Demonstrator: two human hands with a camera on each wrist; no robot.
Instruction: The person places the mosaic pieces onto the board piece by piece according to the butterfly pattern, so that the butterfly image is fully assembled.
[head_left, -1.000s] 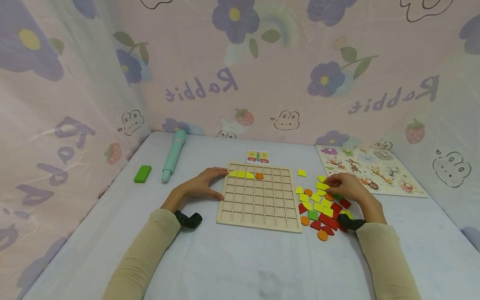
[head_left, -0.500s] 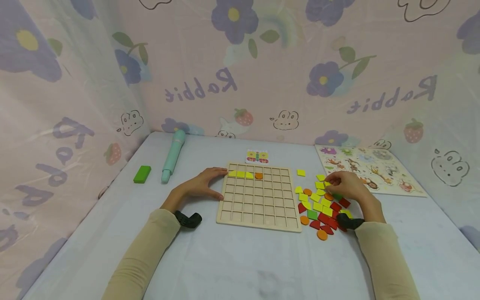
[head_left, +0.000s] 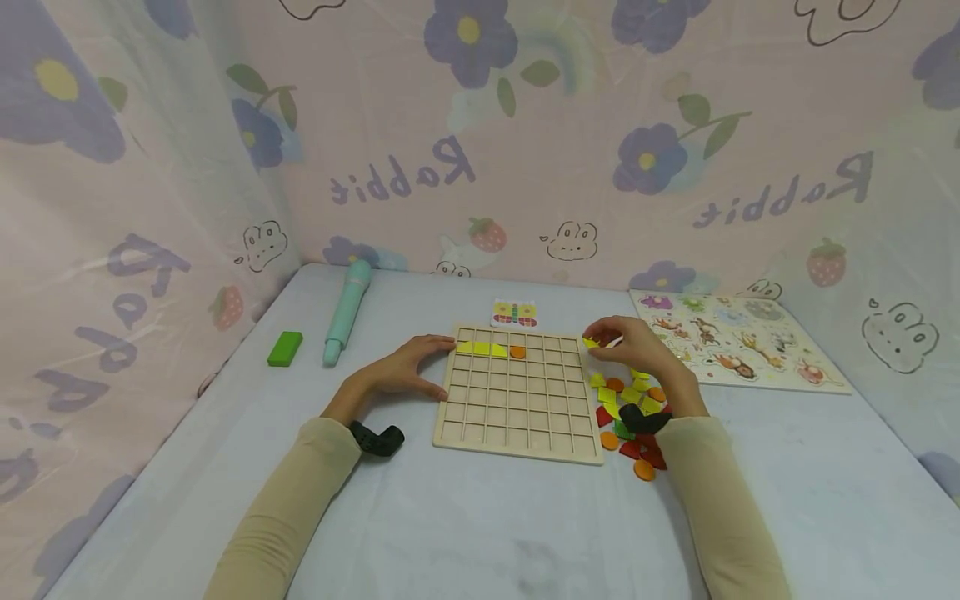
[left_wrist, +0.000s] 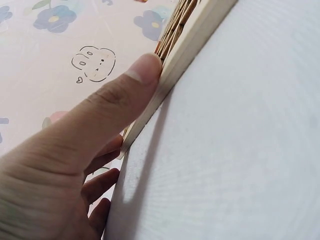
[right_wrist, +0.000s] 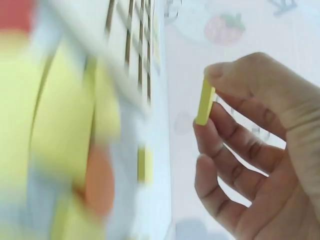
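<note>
In the head view my left hand (head_left: 408, 364) rests at the left side of the wooden grid board (head_left: 517, 459). The left wrist view shows its thumb (left_wrist: 145, 70) touching the board's edge, other fingers near a corner. My right hand (head_left: 637, 350) is off the board's upper right side and pinches a thin yellow tile (right_wrist: 205, 102) between thumb and fingertips; its outline cannot be told edge-on. In the board's second row lie several yellow pieces (head_left: 480, 349) and an orange disc (head_left: 518, 352).
Loose red, green, yellow and orange pieces (head_left: 609, 440) lie right of the board, partly under my right wrist. A butterfly pattern card (head_left: 514, 313) lies behind it. An animal puzzle board (head_left: 750, 375) is far right; a green block (head_left: 285, 348) and mint microphone-like stick (head_left: 348, 312) are left.
My right hand has moved left and away from me, from the loose pieces toward the board's upper right side, carrying a yellow tile. My left hand has stayed in place.
</note>
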